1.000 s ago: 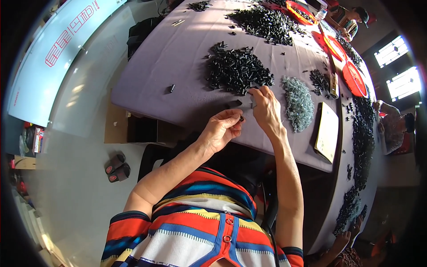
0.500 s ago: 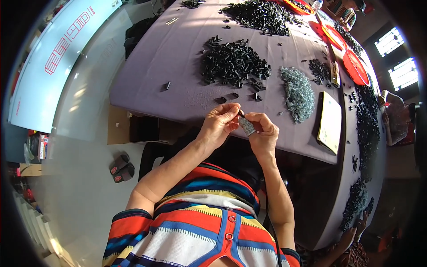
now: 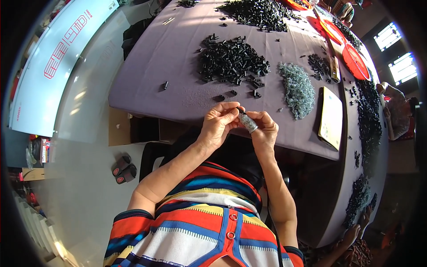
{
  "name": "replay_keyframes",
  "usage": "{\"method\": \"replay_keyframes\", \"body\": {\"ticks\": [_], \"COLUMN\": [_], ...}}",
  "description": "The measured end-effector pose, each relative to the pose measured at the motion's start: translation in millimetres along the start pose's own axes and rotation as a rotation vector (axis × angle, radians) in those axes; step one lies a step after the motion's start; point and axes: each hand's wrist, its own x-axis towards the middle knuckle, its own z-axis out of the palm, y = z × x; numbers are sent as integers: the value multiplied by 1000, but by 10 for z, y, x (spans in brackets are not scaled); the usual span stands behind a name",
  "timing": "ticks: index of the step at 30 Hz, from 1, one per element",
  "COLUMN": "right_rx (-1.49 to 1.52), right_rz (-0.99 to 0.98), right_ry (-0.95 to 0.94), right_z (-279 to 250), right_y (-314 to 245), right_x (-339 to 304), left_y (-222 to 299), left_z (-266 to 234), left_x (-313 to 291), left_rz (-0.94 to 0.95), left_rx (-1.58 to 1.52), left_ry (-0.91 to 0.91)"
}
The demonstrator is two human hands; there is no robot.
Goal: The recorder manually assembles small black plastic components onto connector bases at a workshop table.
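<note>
Just off the table's near edge, my left hand (image 3: 217,125) pinches a small black plastic piece (image 3: 240,109) between thumb and fingertips. My right hand (image 3: 265,131) meets it from the other side, its fingers curled round a grey, speckled, finger-length bundle (image 3: 247,123). One end of that bundle touches or nearly touches the black piece; its exact make-up is too small to tell. Beyond my hands lies a heap of short black tubular pieces (image 3: 231,60). Right of it is a pile of tiny clear-grey pieces (image 3: 297,91). A few loose black pieces (image 3: 221,97) lie close to my fingers.
A pale lilac cloth covers the table (image 3: 147,95). At its right side lies a yellowish booklet or board (image 3: 330,118). Red round trays (image 3: 356,62) and more black heaps (image 3: 255,13) stand farther off. An open cardboard box (image 3: 122,129) sits below the left edge. Other people work at right.
Both hands stay together in nearly the same place. The speckled bundle has tilted slightly and shows more of its length. The view has shifted a little.
</note>
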Motion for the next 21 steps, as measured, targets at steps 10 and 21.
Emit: {"method": "replay_keyframes", "body": {"ticks": [10, 21], "right_rx": [-448, -395], "right_rz": [-428, -426], "right_ry": [20, 0], "right_z": [77, 39], "right_y": [-81, -38], "right_x": [-12, -16], "left_y": [22, 38], "left_z": [2, -28], "left_x": [-1, -2], "left_rz": [-26, -30], "left_rx": [38, 53], "left_ry": [23, -82]}}
